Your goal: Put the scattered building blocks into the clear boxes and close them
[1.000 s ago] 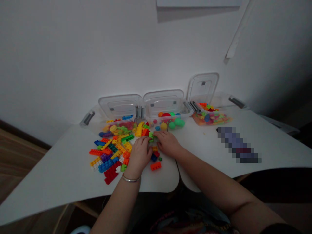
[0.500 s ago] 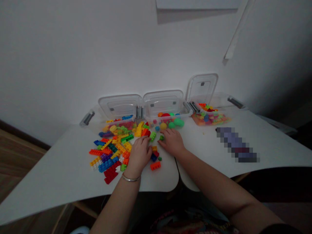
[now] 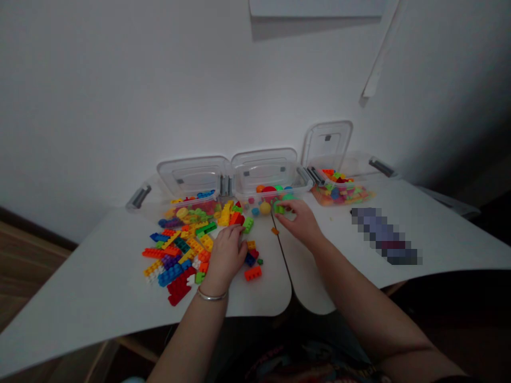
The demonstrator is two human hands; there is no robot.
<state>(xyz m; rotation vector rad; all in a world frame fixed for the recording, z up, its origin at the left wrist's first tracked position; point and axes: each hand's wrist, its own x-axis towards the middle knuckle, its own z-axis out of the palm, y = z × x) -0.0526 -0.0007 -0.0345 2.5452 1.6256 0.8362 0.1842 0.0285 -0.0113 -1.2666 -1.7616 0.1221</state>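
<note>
A glossy, studded green brick [image 3: 278,208] was now pinched between the fingertips of the right hand [image 3: 301,221], lifted off the table to just beside the middle clear box [image 3: 249,194] at 12 o'clock. The left hand [image 3: 225,255] had stayed put, fingers slightly apart and empty, another green brick [image 3: 248,225] at 1 o'clock, heaped bricks [image 3: 175,250] at 9 o'clock.

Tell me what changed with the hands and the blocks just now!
The right hand moved forward and to the right, toward the middle clear box. Its grip took hold of a small green block that was lying on the table. The left hand stayed beside the pile of plastic bricks, and the pile looks the same.
</note>
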